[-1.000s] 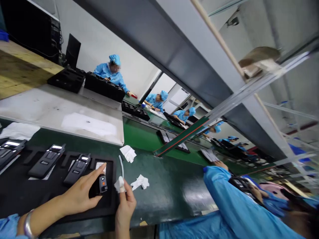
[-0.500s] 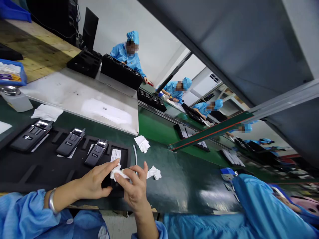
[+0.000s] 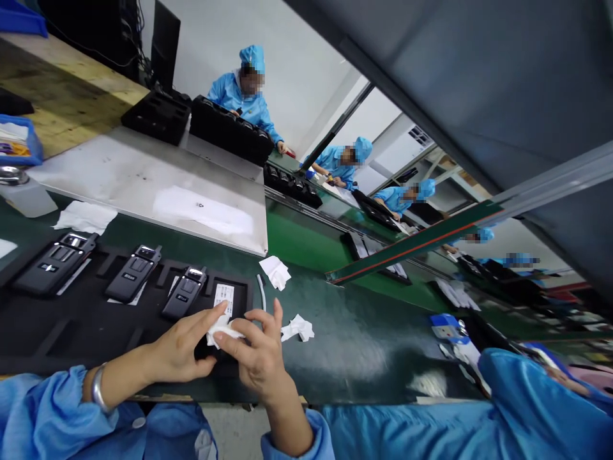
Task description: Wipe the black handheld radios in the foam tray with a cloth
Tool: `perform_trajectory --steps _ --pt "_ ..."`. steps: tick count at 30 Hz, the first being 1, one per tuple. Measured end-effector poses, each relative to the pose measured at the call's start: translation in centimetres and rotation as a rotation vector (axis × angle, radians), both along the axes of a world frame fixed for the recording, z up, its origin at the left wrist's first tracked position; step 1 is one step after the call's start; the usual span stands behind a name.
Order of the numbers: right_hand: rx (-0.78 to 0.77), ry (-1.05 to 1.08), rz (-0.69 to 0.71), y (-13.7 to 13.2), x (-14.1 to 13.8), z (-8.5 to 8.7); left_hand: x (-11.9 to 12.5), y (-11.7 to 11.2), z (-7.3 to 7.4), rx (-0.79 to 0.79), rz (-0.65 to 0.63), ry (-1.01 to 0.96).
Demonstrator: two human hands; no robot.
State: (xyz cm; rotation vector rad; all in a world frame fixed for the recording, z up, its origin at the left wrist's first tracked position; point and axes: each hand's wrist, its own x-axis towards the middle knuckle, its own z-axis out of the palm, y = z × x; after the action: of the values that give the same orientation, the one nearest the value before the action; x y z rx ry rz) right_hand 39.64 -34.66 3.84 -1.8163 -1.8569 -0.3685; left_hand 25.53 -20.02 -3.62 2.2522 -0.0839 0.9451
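Note:
My right hand (image 3: 263, 358) pinches a crumpled white tissue (image 3: 220, 330) between thumb and fingers. Close beside it, my left hand (image 3: 179, 345) is curved around something dark, mostly hidden by the fingers and tissue; its kind cannot be made out. Both hands are over the right end of a black foam tray (image 3: 29, 332). Three black two-way radios lie in its slots: one at the left (image 3: 53, 263), one in the middle (image 3: 133, 275) and one nearest my left hand (image 3: 184, 294). A white printed label sheet (image 3: 224, 295) shows in the slot just beyond my fingers.
Crumpled tissues (image 3: 275, 273) and a short white tube (image 3: 261, 292) lie right of the tray on the green bench (image 3: 354, 332). A pale metal board (image 3: 119, 172) stands behind. A co-worker's blue sleeve (image 3: 536, 396) is close at right; several others work along the line.
The view has shifted slightly. My right hand and the tissue have moved a little left, closer to my left hand; the radios stay in their slots.

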Motion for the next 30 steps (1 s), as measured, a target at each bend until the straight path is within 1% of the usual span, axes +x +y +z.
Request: perform_trajectory --steps 4,6,7,9,12,14,15,17,19,21,24,26,28,30 --pt "0.04 0.006 -0.123 0.0 2.2 -1.0 0.1 0.1 0.4 -0.037 0.012 0.024" --pt "0.066 0.045 -0.19 -0.3 2.7 -1.2 0.0 0.0 0.6 -0.057 -0.005 0.044" --pt "0.08 0.071 -0.197 -0.5 2.6 -1.1 0.0 0.0 0.6 -0.061 -0.01 0.049" --pt "0.086 0.105 -0.147 -0.5 1.9 -0.6 0.0 0.0 0.6 -0.045 -0.005 0.042" --pt "0.034 0.086 -0.015 -0.1 0.6 0.3 0.1 0.0 0.4 0.0 0.007 0.007" --pt "0.01 0.061 -0.011 0.0 0.8 0.3 0.1 0.1 0.5 -0.014 0.023 0.012" --pt "0.011 0.052 -0.041 -0.1 1.1 -0.1 0.1 0.1 0.5 -0.034 0.028 0.028" --pt "0.022 0.06 -0.119 -0.8 2.2 -1.2 0.1 0.2 0.7 -0.068 0.022 0.06" --pt "0.041 0.114 -0.188 -1.9 3.2 -2.9 0.1 0.1 0.8 -0.085 0.007 0.071" --pt "0.081 0.21 -0.245 -3.0 3.6 -4.6 0.1 0.0 0.8 -0.091 0.006 0.072" --pt "0.167 0.358 -0.32 -4.1 2.8 -6.8 0.0 -0.1 0.7 -0.094 0.009 0.083" --pt "0.206 0.455 -0.341 -4.2 1.9 -7.9 0.1 -0.2 0.6 -0.097 0.027 0.095" --pt "0.239 0.54 -0.344 -4.0 1.0 -8.7 0.5 -0.3 0.8 -0.104 0.086 0.119" --pt "0.273 0.599 -0.347 -3.9 0.4 -9.4 1.5 -0.3 1.4 -0.116 0.178 0.184"
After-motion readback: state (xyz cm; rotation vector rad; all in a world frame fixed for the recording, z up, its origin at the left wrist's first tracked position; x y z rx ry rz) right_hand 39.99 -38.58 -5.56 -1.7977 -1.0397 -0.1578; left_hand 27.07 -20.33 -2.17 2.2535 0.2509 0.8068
